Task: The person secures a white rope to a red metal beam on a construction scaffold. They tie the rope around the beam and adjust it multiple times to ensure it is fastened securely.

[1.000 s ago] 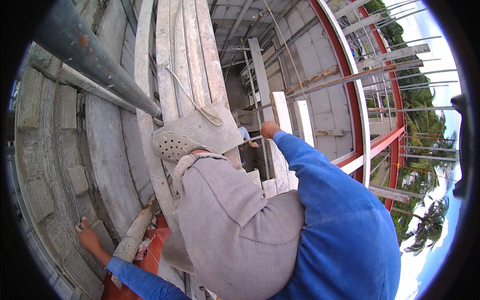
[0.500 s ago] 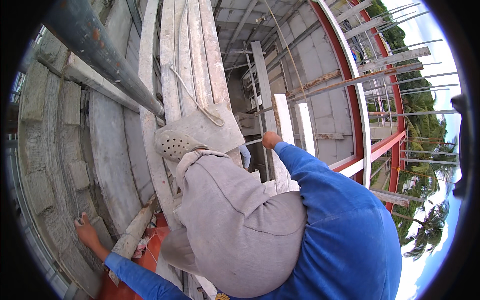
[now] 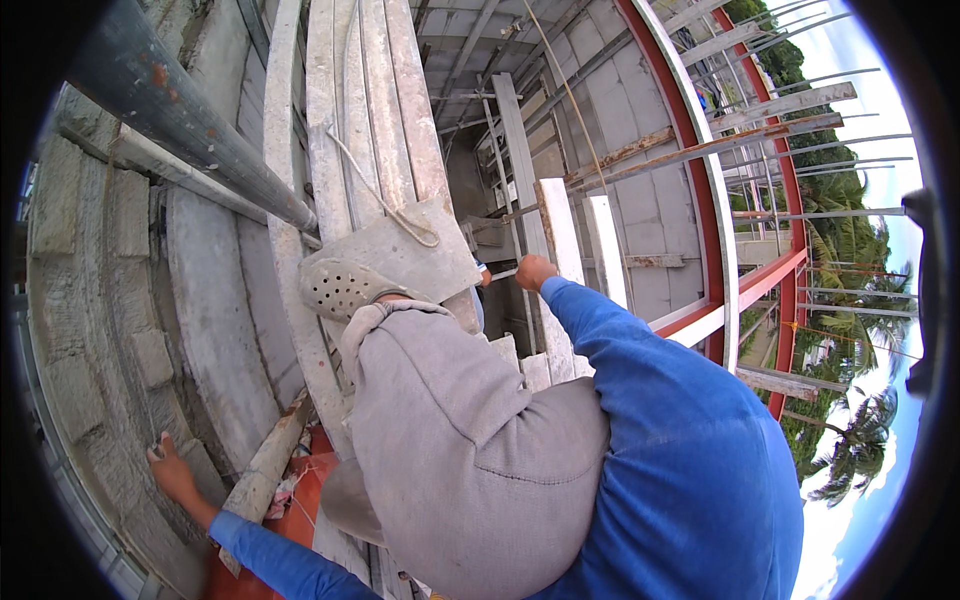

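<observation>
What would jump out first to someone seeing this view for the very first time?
A bent knee in grey trousers fills the centre, its perforated grey shoe planted on a cement-splashed board. The right hand, in a blue sleeve, reaches to a white upright plank; the left hand presses the grey block wall at lower left.

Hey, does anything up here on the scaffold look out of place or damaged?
A loose, stained board lies askew across the planks with a slack cord looped over it. The scaffold pipe shows rust spots. The left hand rests against the block wall; the right hand grips a thin tool.
</observation>
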Demonstrator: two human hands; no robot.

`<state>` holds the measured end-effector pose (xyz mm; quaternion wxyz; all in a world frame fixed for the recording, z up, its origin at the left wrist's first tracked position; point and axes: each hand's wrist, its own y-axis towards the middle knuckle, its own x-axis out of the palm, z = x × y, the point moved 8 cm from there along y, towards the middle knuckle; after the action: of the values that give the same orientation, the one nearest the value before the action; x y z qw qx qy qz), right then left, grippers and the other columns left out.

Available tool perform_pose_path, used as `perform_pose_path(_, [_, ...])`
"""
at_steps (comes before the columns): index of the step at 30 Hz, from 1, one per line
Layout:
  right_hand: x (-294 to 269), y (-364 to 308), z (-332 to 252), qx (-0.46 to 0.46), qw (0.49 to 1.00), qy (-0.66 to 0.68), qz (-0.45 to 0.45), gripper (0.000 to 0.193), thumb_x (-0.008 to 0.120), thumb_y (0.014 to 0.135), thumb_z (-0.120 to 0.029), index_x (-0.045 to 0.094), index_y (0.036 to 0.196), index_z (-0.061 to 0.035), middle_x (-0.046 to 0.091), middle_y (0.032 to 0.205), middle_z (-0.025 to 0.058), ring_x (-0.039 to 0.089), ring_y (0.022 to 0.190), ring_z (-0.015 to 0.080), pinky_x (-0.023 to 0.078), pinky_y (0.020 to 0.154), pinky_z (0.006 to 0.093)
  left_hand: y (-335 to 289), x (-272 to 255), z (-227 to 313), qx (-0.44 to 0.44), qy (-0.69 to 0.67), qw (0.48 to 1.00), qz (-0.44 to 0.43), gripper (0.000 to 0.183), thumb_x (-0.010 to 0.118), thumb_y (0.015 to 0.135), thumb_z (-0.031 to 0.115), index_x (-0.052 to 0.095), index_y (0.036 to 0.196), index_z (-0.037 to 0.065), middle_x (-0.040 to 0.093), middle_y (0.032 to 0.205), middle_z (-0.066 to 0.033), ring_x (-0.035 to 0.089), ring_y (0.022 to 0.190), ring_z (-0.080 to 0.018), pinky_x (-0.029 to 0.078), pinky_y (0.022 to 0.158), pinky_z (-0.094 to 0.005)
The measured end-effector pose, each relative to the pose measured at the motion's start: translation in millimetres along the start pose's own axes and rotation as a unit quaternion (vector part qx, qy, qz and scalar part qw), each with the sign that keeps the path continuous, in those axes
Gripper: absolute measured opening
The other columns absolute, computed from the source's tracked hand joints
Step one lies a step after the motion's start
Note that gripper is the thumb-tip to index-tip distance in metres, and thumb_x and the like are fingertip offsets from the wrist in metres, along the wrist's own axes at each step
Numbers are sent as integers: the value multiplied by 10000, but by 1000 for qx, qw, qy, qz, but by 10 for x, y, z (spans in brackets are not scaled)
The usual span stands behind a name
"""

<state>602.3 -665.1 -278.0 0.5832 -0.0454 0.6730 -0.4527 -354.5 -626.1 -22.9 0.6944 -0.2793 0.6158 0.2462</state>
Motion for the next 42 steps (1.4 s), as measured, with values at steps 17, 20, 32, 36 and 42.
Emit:
perform_pose_path(17, [-148, 68, -272, -46, 991, 56, 110, 283, 629, 925, -241, 794, 990, -21, 774, 1096, 259, 747, 1064, 434, 596, 943, 522, 86, 39, -50, 9, 10, 1000, -16, 943, 628, 988, 643, 453, 1565, -81, 643, 1469, -241, 607, 1355, -423, 465, 1100, -474])
perform_pose_path(20, [-88, 145, -301, -29, 989, 71, 127, 285, 640, 930, -254, 785, 1016, -24, 773, 1079, 259, 744, 1054, 440, 598, 938, 520, 84, 1, -77, 8, 17, 1000, -16, 966, 645, 972, 655, 451, 1567, -81, 626, 1485, -254, 603, 1352, -437, 456, 1106, -489])
perform_pose_path(32, [390, 742, -160, -91, 965, 237, 71, 350, 575, 1034, -312, 763, 1028, -16, 757, 1129, 261, 732, 1033, 449, 584, 903, 538, 136, 97, -98, 17, -31, 998, -50, 1058, 680, 946, 670, 398, 1575, -133, 598, 1512, -274, 552, 1407, -438, 396, 1170, -464])
perform_pose_path(36, [-74, 475, -363, -140, 968, 95, 188, 397, 536, 1065, -336, 739, 1026, 3, 744, 1061, 280, 708, 1004, 484, 555, 875, 549, 171, 38, -95, 21, -30, 998, -41, 1061, 683, 951, 658, 387, 1567, -154, 603, 1503, -282, 557, 1406, -438, 409, 1160, -454])
perform_pose_path(42, [-686, 132, -710, -110, 909, 314, 253, 448, 499, 1101, -360, 698, 1010, 30, 698, 997, 314, 669, 977, 524, 514, 845, 552, 46, 37, -31, 22, -22, 999, -30, 1005, 683, 964, 624, 415, 1553, -145, 640, 1455, -281, 591, 1370, -437, 433, 1135, -459])
